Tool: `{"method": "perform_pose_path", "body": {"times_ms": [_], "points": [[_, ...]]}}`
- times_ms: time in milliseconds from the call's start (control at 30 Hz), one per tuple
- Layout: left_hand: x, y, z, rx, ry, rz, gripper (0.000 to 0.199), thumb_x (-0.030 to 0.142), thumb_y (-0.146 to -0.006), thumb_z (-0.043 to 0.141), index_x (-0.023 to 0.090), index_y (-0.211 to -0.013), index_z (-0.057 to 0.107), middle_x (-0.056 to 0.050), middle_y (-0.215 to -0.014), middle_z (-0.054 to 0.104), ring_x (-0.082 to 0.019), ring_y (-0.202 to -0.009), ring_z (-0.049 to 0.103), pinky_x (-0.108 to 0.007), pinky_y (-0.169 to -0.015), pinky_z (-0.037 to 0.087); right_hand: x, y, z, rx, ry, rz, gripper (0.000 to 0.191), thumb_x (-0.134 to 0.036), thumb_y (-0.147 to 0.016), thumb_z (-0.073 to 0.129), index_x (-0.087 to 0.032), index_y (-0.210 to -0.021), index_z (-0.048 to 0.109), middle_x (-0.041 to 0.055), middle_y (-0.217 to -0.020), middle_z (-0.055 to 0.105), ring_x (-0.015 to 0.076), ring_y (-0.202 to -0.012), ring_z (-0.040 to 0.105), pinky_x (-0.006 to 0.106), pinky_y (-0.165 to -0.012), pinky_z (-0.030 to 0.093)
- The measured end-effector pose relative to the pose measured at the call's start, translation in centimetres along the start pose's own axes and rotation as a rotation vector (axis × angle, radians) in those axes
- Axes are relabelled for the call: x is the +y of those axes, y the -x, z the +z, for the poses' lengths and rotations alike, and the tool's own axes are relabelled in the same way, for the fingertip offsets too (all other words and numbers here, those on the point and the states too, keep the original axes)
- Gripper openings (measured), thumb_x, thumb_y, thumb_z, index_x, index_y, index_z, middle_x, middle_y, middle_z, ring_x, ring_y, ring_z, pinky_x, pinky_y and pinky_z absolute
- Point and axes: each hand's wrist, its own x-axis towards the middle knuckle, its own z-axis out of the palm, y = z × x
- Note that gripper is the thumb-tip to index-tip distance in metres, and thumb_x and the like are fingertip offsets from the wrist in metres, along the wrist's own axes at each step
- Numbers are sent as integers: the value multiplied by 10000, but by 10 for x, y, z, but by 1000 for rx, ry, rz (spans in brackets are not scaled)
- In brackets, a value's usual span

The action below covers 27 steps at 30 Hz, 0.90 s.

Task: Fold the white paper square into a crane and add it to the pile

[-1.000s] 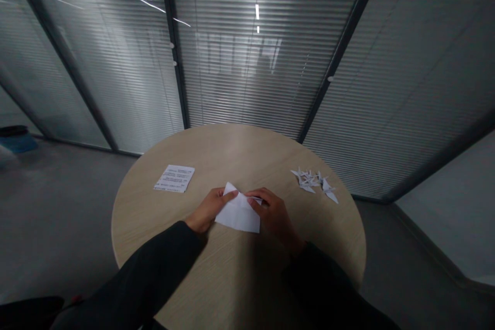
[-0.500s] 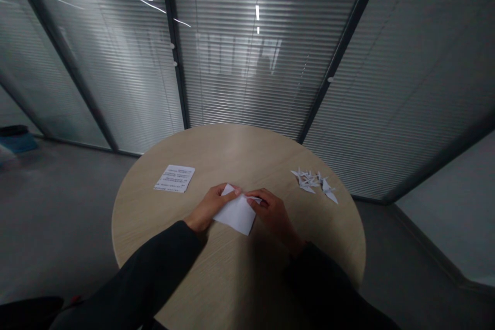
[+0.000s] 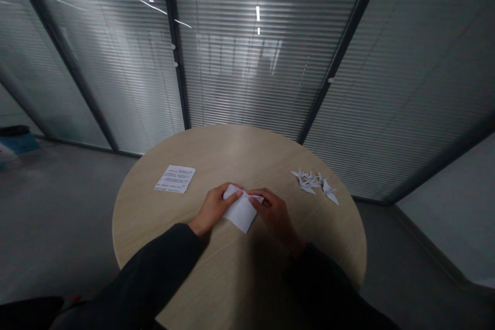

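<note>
A white sheet of paper, partly folded, is held between both hands over the middle of the round table. My left hand grips its left and upper edge, thumb on top and fingers behind. With thumb and forefinger, my right hand pinches the upper right corner. Both thumbs lie close together near the top of the sheet. The fingers hide part of the upper fold.
Printed paper squares lie in a small stack on the table's left. Several folded white paper cranes are grouped at the right. Behind the table stands a glass wall with blinds. A blue bin stands on the floor far left.
The left part of the paper has drawn in, so the sheet looks narrower below the thumbs. My left hand has shifted slightly right; my right hand keeps its pinch.
</note>
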Motion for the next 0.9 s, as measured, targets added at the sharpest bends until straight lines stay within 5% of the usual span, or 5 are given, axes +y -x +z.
{"method": "perform_pose_path", "body": {"times_ms": [367, 533, 733, 900], "points": [[-14, -4, -3, -285, -86, -7, 338, 463, -769, 641, 147, -836, 738, -57, -729, 686, -170, -629, 550, -249, -574, 390, -1, -6, -7, 6, -167, 78, 296, -450, -830, 570, -202, -864, 730, 77, -881, 710, 223, -840, 658, 344, -776, 513], [-7, 1, -3, -491, -123, 32, 306, 437, -783, 632, 166, -864, 747, -33, -732, 687, -162, -637, 547, -245, -595, 389, -2, -5, -5, -199, -257, 99, 233, -364, -737, 671, -216, -907, 732, 59, -915, 721, 202, -840, 670, 315, -755, 535], [-2, 4, -3, -500, -68, -49, 240, 406, -677, 733, 188, -776, 761, -10, -625, 664, -179, -624, 554, -245, -561, 374, -2, -5, -4, -229, -211, 89, 129, -312, -680, 709, -206, -750, 728, 24, -761, 710, 176, -721, 660, 280, -675, 532], [-3, 1, -7, -513, -20, -67, 272, 374, -659, 757, 176, -845, 756, -27, -724, 696, -173, -648, 568, -253, -588, 396, -3, -8, -7, -171, -267, 193, 151, -338, -670, 706, -193, -708, 697, 4, -639, 680, 159, -604, 626, 266, -600, 510]]}}
